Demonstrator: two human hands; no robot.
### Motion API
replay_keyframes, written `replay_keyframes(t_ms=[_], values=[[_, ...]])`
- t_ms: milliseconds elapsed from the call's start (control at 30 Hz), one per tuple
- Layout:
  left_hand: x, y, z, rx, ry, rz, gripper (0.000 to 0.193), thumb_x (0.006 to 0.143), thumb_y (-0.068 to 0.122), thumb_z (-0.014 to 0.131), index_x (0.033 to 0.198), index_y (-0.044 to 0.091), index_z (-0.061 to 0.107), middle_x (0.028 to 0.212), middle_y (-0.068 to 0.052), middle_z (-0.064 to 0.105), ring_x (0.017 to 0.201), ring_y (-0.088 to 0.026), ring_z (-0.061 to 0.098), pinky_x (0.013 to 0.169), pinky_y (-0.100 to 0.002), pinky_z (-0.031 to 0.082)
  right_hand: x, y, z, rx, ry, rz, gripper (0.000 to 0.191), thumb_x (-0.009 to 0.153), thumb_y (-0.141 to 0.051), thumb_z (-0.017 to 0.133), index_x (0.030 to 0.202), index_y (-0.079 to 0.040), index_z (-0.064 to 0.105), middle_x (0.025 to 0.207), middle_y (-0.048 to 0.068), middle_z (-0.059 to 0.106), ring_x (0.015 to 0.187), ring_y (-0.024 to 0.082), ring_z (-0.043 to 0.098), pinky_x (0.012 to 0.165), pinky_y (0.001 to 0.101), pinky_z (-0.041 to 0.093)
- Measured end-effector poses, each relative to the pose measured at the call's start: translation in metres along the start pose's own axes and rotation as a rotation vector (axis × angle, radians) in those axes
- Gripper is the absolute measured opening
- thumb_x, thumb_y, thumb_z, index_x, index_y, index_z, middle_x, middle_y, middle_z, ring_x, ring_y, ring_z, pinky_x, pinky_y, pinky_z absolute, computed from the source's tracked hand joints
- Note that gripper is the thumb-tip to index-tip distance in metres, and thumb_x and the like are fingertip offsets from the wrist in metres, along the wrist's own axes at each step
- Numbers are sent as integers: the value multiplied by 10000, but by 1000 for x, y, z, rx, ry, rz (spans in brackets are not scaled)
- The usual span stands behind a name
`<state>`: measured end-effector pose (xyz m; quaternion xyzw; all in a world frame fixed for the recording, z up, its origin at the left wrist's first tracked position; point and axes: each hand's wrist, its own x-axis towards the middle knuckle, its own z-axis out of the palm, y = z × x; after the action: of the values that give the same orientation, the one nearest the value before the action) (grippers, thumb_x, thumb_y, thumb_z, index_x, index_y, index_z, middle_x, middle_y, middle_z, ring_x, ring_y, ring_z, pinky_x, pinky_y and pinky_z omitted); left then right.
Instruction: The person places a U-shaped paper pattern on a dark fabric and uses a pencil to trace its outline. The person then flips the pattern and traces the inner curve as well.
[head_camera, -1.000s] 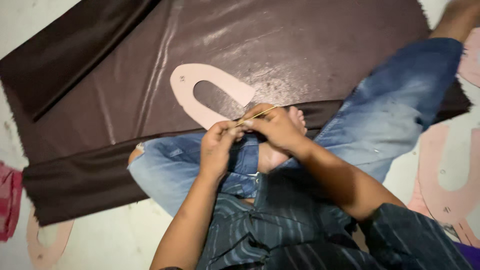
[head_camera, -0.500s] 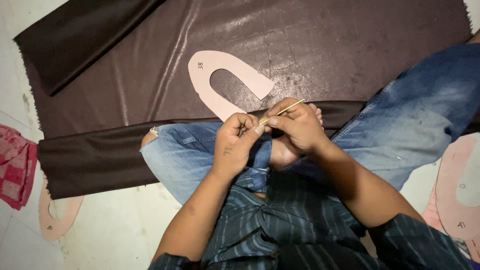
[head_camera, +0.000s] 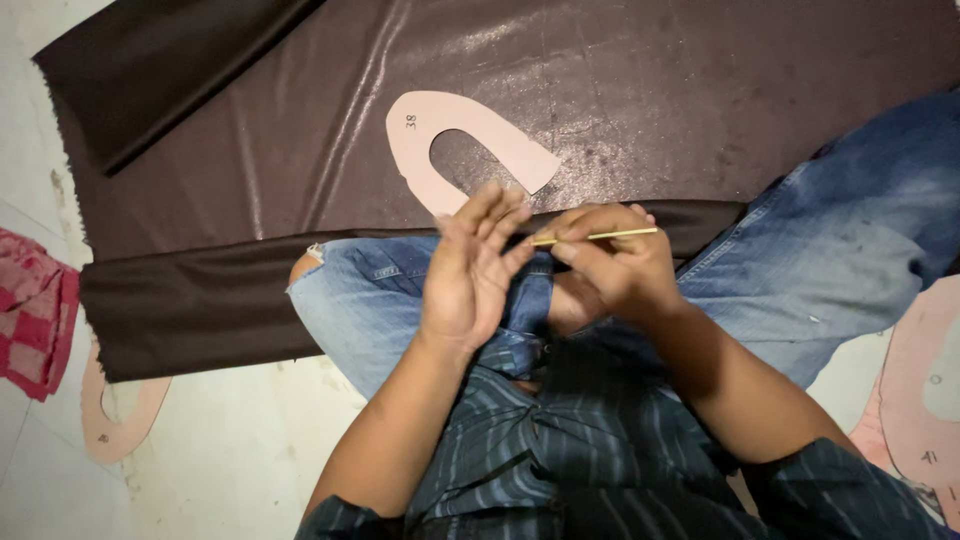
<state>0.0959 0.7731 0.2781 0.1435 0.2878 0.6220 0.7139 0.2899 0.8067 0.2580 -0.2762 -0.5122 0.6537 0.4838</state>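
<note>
Thin yellow stick (head_camera: 598, 236), prob a pencil or marking tool, sits pinched in the right hand (head_camera: 612, 272), thumb & forefinger closed on it near its left end. Long axis runs almost level, left to right, w/ a slight rise toward the free right end, which pokes out past the knuckles. Left tip points straight at the left hand (head_camera: 470, 275), just beside it, maybe touching the fingertips; can't tell for sure. Left hand is open, fingers straight & spread a little, palm turned toward the stick, holding nothing. So the right hand has the stick, the left is the near neighbour on its pointed side.

Both hands hover over the lap, above crossed legs in faded blue jeans (head_camera: 860, 260) w/ a ripped knee; striped dark shirt lower down. Just beyond the hands lies a pale pink horseshoe-shaped card pattern (head_camera: 412, 140), flat on a big sheet of dark brown leather-like material (head_camera: 650, 90), its open end facing the hands. Sheet's near edge is folded over into a long dark band across the knees. Further out on the pale floor: more pink card patterns, one at left (head_camera: 112, 425) partly under the sheet, others at far right (head_camera: 915, 400), & a red checked cloth (head_camera: 35, 312) at the left edge
</note>
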Motion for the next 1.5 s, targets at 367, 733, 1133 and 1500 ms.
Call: replay_keyframes(t_ms=[367, 733, 1133, 1500], values=[[4, 27, 31, -132, -260, -157, 1084, 883, 880, 346, 1713, 223, 111, 1807, -69, 63, 1666, -302, 84, 1297, -444, 221, 16, -35, 32, -759, -80, -392, 104, 849, -9, 737, 938, -41, 694, 995, 66, 764, 879, 186, 717, 861, 318, 427], [19, 44, 24, -586, -284, -229, 1045, 908, 886, 338, 1730, 266, 157, 1796, -62, 135, 1635, -332, 170, 1232, -540, 326, 29, -37, 31, -742, -116, -310, 70, 828, -3, 703, 883, -39, 680, 924, 76, 750, 750, 179, 660, 893, 456, 325], [34, 54, -30, -27, -132, -124, 924, 977, 766, 392, 1638, 126, 299, 1674, -152, 348, 1511, -346, 401, 1214, -536, 381, 33, 0, 5, -135, -16, -113, 255, 1100, -68, 433, 1208, 66, 622, 1157, 179, 665, 1002, 193, 634, 1012, 331, 522], [134, 86, -186, 404, 782, -241, 408, 923, 348, 606, 1257, 113, 605, 1185, -34, 638, 1068, -241, 608, 940, -491, 499, 141, 148, -29, -1060, 84, 176, 408, 926, -229, 705, 1258, 4, 675, 1193, 241, 639, 1070, 401, 621, 930, 449, 490]])
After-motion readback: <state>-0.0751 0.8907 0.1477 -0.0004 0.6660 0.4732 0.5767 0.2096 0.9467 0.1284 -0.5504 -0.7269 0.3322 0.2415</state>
